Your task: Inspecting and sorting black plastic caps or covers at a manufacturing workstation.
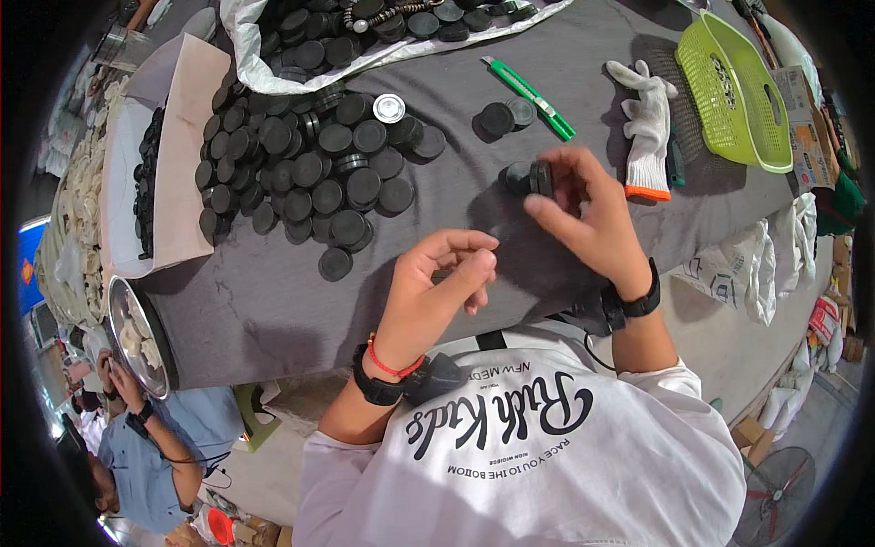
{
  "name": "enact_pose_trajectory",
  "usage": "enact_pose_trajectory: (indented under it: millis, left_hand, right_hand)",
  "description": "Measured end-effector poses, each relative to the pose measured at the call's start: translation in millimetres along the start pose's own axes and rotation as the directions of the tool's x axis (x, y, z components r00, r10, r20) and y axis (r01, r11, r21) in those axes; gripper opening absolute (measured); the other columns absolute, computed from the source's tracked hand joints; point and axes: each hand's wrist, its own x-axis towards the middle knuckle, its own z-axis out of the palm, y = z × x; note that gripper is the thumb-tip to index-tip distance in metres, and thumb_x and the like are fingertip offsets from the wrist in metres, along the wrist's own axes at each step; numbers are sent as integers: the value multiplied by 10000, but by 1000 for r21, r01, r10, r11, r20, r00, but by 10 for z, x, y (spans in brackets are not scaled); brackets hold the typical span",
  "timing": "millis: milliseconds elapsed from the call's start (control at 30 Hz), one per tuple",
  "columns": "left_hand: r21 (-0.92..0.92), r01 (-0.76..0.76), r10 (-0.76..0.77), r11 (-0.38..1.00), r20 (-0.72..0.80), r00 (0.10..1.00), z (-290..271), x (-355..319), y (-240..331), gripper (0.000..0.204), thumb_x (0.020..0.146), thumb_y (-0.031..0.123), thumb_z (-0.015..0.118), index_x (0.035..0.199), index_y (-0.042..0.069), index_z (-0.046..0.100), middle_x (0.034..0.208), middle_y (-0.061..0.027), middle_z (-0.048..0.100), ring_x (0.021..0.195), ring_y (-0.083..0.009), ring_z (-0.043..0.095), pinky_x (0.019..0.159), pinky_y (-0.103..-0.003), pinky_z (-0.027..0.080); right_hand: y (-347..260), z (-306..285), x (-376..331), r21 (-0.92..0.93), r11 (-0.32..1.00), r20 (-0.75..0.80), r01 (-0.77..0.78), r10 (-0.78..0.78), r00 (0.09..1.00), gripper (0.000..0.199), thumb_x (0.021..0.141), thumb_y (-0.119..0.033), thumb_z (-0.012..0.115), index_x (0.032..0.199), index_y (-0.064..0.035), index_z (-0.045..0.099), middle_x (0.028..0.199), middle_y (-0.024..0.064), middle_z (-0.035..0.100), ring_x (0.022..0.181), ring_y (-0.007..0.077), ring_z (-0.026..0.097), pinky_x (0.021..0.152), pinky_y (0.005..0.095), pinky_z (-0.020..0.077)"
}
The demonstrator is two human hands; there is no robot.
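My right hand [588, 214] is at the right of the grey cloth, its fingers around a black round cap [540, 178] turned on edge. Against that cap is another dark round piece [517, 178], partly hidden. My left hand [442, 287] hovers nearer to me with fingers loosely curled. A gap shows between thumb and forefinger, and nothing is visible in them. Left of my hands lies a large heap of black round caps [310, 170], with one silvery-white disc [389, 108] on it. Beyond my right hand lie a black cap [497, 119] and a greyish disc [521, 112].
A green utility knife [530, 98], white glove [646, 128] and lime basket [720, 114] lie to the right. At the back is a white sack [246, 46] of caps; leftward, a box [187, 137] and metal bowl [160, 369]. A person [155, 447] works at lower left.
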Motion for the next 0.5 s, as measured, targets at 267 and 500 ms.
enact_pose_trajectory:
  millis: [267, 500]
  left_hand:
    - [290, -142, 159, 947, -36, 987, 70, 35, -51, 277, 890, 220, 649, 1032, -14, 613, 794, -20, 623, 640, -48, 549, 560, -195, 444]
    - [157, -86, 108, 984, -135, 985, 49, -43, -54, 304, 899, 221, 631, 1088, -13, 587, 805, -21, 633, 623, -51, 558, 558, -189, 432]
  right_hand:
    - [-116, 97, -228, 432, 897, 247, -92, -20, 969, 450, 750, -122, 751, 1138, -15, 549, 840, 7, 548, 675, 54, 501, 576, 204, 416]
    - [-171, 222, -215, 450, 884, 207, 127, -241, 948, 458, 749, -172, 769, 1134, -23, 571, 861, 31, 562, 660, 73, 506, 560, 216, 408]
